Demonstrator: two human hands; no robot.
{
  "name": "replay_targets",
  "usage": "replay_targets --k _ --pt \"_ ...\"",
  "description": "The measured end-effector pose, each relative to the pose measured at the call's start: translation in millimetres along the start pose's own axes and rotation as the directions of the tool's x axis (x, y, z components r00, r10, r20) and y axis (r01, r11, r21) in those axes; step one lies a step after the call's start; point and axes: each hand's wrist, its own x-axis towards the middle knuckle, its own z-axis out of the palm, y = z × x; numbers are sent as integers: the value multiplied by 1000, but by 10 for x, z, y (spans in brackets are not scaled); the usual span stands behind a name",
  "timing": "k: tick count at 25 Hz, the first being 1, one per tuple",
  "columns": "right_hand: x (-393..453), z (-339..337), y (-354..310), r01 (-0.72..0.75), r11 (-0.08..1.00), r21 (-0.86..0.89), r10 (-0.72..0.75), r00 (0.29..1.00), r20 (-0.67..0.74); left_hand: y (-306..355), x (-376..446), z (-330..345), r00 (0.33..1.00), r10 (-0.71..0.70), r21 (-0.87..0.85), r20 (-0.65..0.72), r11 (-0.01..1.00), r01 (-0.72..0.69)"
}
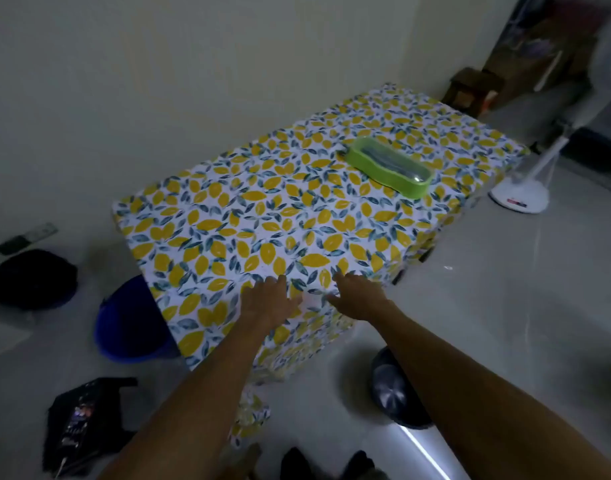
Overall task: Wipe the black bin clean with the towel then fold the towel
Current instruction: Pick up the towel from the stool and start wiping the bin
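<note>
At the near edge of the table (pixel 228 188), I observed both hands laid palm-down on the lemon-print tablecloth (pixel 297 216). I noted the left hand (pixel 271 301) with fingers spread and flat, gripping nothing. I noted the right hand (pixel 357 296) in the same condition, fingers extended, nothing held, positioned just beside the left hand with a small strip of cloth between them. Both forearms extended from the bottom of the view toward the table edge. I could not identify a towel anywhere in view. I recorded a dark round object (pixel 32 278) on the floor at the far left, well apart from the table; it may have been the black bin, but the low light and blur prevented confirmation. I recorded a blue bucket (pixel 131 323) on the floor, partly hidden behind the hanging left side of the tablecloth. I noted a green plastic container (pixel 389 166) with a clear lid on the far right part of the tabletop, well apart from both hands. I logged a dark round item (pixel 394 389) on the floor between the forearms' right side and the table corner, a black bag (pixel 82 420) at lower left, and a white fan base (pixel 518 195) at the right.
</note>
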Motion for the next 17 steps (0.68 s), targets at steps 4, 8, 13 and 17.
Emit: replay_targets --k 4,8,13,17 --pt "-288 119 558 -110 993 51 111 994 -23 637 -5 45 991 135 50 -4 990 -134" --pt "-633 370 1081 -194 971 140 193 981 23 1308 -53 247 961 275 62 10 959 -275" --pt "-1143 844 1778 -320 895 309 299 947 114 2121 -217 740 912 403 69 76 910 -408" --pt "-1578 1193 2179 -416 803 428 381 909 168 2615 -414 1101 858 486 114 168 855 -507"
